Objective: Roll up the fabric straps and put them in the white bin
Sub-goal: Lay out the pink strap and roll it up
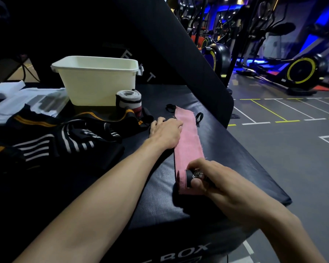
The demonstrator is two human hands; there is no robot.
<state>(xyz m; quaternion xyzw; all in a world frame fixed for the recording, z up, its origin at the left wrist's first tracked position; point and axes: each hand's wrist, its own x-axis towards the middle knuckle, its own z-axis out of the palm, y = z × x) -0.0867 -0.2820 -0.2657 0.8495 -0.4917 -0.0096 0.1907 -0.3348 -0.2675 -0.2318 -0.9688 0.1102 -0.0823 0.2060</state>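
Pinching the pink strap's point(188, 141) rolled near end at lower centre, the right hand point(215, 179) works while the left hand point(166, 130) presses flat beside it, white bin point(97, 82) upper left.

Dim gym, blue lighting, exercise bikes point(302, 71), grey line-marked floor point(285, 149)

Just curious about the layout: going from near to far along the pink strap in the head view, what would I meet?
Right hand gripping the rolled end → pink strap → left hand resting on it → rolled grey strap → white bin.
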